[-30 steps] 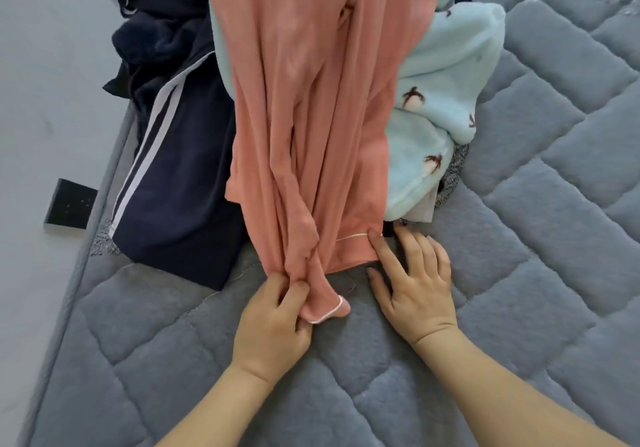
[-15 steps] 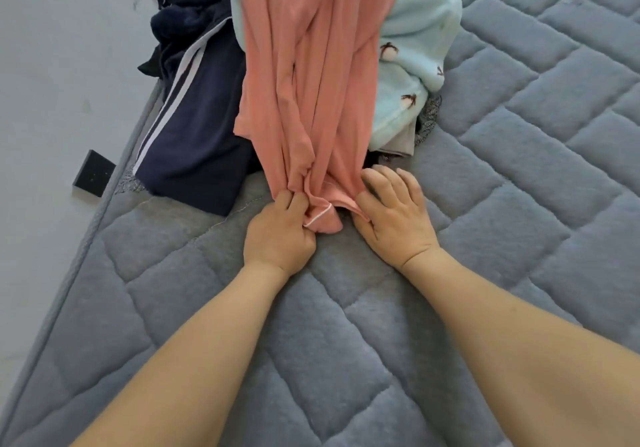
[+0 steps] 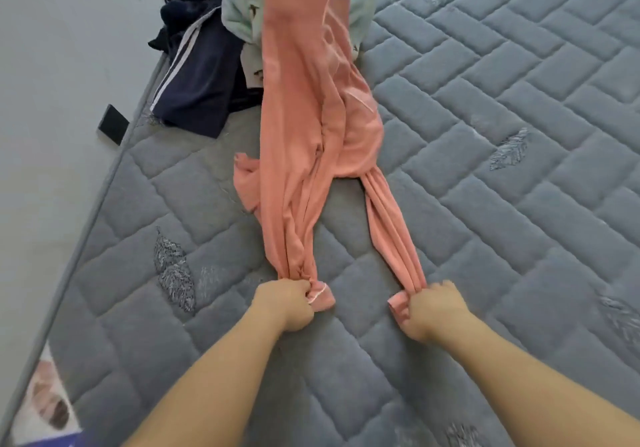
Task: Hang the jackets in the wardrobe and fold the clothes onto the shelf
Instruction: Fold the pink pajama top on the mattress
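So far, not much of the job is looking done. No wardrobe and no shelf are showing from the head camera, and nothing is lying folded yet, as far as I can tell.

The pink pants are lying stretched out along the gray mattress. Their two legs are spreading apart toward the person, and their top end is still resting up on the pile of clothes at the far end. The legs are bunched and wrinkled, not flat.

The left hand is gripping the end of one pant leg. Its fingers are curled tight around the bunched cloth, with the cuff poking out just beside the knuckles. The right hand is gripping the end of the other leg the same way, with its fingers wrapped around the cloth. Both fists are sitting low, right at the mattress, and they are well apart from each other. Both arms are reaching out long and almost straight from the bottom of the picture.

I think this is the step of getting the pants out of the pile and laid flat, so folding is still to come.

In the pile, a dark blue jacket with white stripes is lying near the mattress edge, and a fluffy light blue piece is sitting beside it, partly under the pants. These are waiting too. So most of the job is still left, I would say.
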